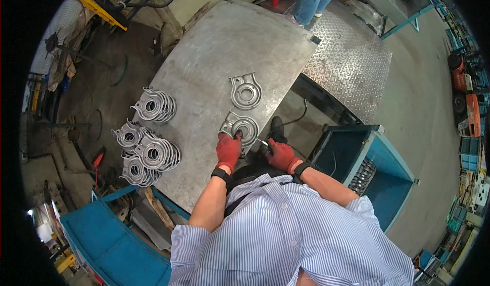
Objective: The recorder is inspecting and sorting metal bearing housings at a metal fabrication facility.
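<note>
My left hand (pixel 228 149), in a red glove, holds a round grey metal bracket (pixel 243 127) down by its lower left rim, with the thumb and fingers on its face and edge. This bracket lies on the steel table near its right edge, close to my body. In the red-gloved fist of my right hand (pixel 280 154) is a slim hand tool (pixel 262 142) with a thin metal tip. That tip points at the bracket's lower right rim; whether it touches cannot be made out. A second, similar bracket (pixel 246 91) lies flat just beyond the held one.
Several stacks of like brackets (pixel 153 153) stand along the left edge of the steel table (pixel 204 56). A blue bin (pixel 380 158) with metal parts inside stands at right. Blue sheet metal (pixel 115 240) lies lower left. Another person's legs (pixel 312 0) show beyond the table, beside a tread-plate platform (pixel 347 56).
</note>
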Demonstrator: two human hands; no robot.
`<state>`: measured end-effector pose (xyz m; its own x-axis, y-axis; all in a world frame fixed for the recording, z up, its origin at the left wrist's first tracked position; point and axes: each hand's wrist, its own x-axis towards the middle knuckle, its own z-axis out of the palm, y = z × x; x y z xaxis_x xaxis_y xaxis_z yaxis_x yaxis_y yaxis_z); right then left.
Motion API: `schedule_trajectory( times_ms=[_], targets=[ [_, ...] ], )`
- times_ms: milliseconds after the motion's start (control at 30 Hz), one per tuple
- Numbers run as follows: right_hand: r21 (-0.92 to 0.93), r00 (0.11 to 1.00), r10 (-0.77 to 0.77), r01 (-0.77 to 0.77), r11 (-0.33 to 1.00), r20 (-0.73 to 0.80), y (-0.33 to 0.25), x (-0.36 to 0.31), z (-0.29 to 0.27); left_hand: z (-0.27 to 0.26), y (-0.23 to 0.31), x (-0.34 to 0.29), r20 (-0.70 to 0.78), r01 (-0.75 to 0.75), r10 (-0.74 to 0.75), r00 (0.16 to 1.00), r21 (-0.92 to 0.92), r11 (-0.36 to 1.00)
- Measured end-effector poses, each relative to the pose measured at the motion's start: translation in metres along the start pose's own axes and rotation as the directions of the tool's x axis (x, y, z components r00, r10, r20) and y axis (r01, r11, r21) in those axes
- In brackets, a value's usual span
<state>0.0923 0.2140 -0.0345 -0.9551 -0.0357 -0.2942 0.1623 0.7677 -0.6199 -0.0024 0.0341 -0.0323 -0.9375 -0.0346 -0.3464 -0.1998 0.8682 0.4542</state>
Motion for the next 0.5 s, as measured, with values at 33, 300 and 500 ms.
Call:
schedule_trajectory(
  times_ms=[33,300,500],
  targets=[
    [-0.005,1.0,0.019,-0.019,1.0,-0.003,0.0,0.001,0.0,0.0,0.0,0.001,0.004,-0.005,0.005,1.0,0.009,1.0],
    [-0.11,0.996,-0.056,0.049,0.993,-0.067,0.0,0.004,0.001,0.002,-0.008,0.003,-0.004,-0.045,0.045,0.999,0.009,0.999],
    [-0.099,0.992,-0.058,0.047,0.994,-0.111,0.003,0.004,0.002,-0.011,0.01,-0.003,0.059,0.055,-0.051,0.997,-0.069,0.996]
  ],
)
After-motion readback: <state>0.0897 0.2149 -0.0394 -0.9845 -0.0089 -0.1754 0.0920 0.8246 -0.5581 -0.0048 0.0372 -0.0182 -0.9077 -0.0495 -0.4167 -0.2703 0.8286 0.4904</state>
